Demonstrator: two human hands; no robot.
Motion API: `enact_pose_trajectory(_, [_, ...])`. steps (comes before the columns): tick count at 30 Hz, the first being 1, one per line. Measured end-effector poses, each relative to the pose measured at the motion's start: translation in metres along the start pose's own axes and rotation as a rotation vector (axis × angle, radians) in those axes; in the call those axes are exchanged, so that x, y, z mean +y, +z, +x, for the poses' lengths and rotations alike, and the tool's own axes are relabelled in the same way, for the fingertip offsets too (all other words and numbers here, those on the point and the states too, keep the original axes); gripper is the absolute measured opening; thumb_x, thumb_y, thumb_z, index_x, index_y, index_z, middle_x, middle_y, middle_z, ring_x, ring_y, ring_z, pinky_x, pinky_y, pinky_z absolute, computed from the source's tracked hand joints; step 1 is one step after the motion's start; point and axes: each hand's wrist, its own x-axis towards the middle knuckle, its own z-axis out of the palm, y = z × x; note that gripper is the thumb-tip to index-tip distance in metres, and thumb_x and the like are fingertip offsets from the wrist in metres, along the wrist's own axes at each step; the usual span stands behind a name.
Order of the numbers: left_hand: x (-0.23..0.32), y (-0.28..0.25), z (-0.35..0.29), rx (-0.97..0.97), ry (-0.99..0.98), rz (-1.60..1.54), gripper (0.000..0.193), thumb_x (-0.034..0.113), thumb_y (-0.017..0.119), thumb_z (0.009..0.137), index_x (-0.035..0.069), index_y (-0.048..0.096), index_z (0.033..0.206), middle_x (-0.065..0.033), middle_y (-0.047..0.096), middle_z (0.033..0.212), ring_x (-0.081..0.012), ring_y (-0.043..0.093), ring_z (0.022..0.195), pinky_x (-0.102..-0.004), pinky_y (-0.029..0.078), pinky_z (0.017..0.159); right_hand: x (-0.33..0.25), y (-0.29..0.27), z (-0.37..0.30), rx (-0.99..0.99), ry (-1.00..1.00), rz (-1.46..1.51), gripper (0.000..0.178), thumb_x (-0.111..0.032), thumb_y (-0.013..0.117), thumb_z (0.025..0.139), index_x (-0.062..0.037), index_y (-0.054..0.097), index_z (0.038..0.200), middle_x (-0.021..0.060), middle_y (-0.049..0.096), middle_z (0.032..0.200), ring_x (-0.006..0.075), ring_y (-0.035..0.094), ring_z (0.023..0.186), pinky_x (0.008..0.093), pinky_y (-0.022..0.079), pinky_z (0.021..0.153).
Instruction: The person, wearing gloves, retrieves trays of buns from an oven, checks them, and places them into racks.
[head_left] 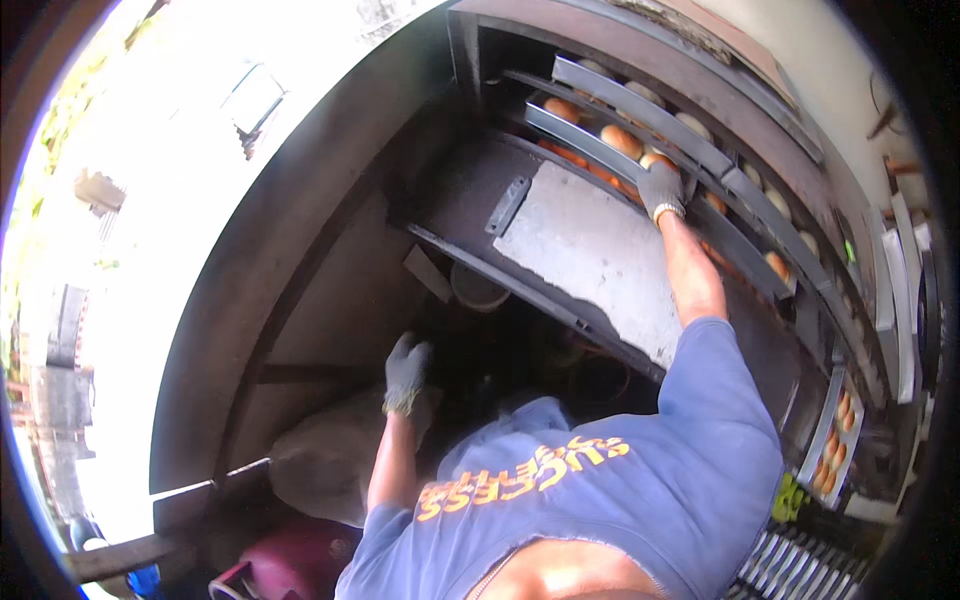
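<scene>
My right hand (pixel 661 187), in a grey knit glove, reaches into the oven (pixel 590 32) and is closed over the front edge of a long metal baking tray (pixel 572 136). Browned buns (pixel 622 141) sit in that tray, one right beside my fingers. Above it, an upper tray (pixel 650 116) carries paler buns (pixel 645 94). My left hand (pixel 405 372), gloved the same way, hangs low at my left side, away from the oven. Its fingers are loosely extended, with nothing visible in them.
A worn metal plate (pixel 590 245) lies in front of the oven mouth. An orange glow shows behind the lower tray. At the right stands another tray of browned buns (pixel 832 445) near a slatted metal rack (pixel 800 565). A maroon bag-like item (pixel 300 560) is at the lower left.
</scene>
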Motion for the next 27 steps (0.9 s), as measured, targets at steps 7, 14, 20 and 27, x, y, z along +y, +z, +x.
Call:
enact_pose_trajectory(7, [0.085, 0.107, 0.056, -0.536, 0.399, 0.071, 0.038, 0.023, 0.062, 0.092, -0.005, 0.055, 0.117, -0.0133, 0.062, 0.109, -0.0181, 0.057, 0.097, -0.0311, 0.048, 0.083, -0.09, -0.03, -0.214, 0.009, -0.068, 0.291, 0.029, -0.03, 0.057, 0.088, -0.0041, 0.067, 0.098, 0.026, 0.067, 0.091, 0.0419, 0.067, 0.087, 0.0475, 0.053, 0.077])
enact_pose_trajectory(14, [0.075, 0.121, 0.031, -0.395, 0.007, -0.24, 0.058, 0.015, 0.068, 0.082, -0.008, 0.042, 0.129, -0.0142, 0.062, 0.102, -0.0225, 0.061, 0.078, -0.0376, 0.053, 0.066, -0.105, -0.089, -0.36, -0.256, 0.056, 0.769, 0.049, -0.014, 0.072, 0.079, -0.0025, 0.06, 0.125, 0.0189, 0.069, 0.11, 0.0357, 0.067, 0.098, 0.0411, 0.054, 0.086])
enact_pose_trajectory(20, [0.105, 0.051, 0.042, -0.849, 0.004, -0.384, 0.052, 0.005, 0.054, 0.082, -0.002, 0.048, 0.134, -0.0142, 0.062, 0.116, -0.026, 0.063, 0.101, -0.0393, 0.055, 0.083, -0.054, -0.094, -0.413, -0.048, -0.076, 0.102, 0.035, -0.021, 0.076, 0.072, -0.0028, 0.061, 0.098, 0.0163, 0.063, 0.098, 0.0391, 0.061, 0.092, 0.0489, 0.049, 0.079])
enact_pose_trajectory(27, [0.118, 0.239, -0.049, -1.181, -0.099, -0.215, 0.041, 0.003, 0.057, 0.083, -0.003, 0.052, 0.124, -0.0129, 0.063, 0.107, -0.0265, 0.064, 0.093, -0.0392, 0.054, 0.086, 0.077, -0.173, -0.483, 0.272, 0.203, 0.301, 0.035, -0.013, 0.08, 0.068, -0.0021, 0.059, 0.093, 0.0162, 0.058, 0.092, 0.0383, 0.058, 0.089, 0.0459, 0.046, 0.077])
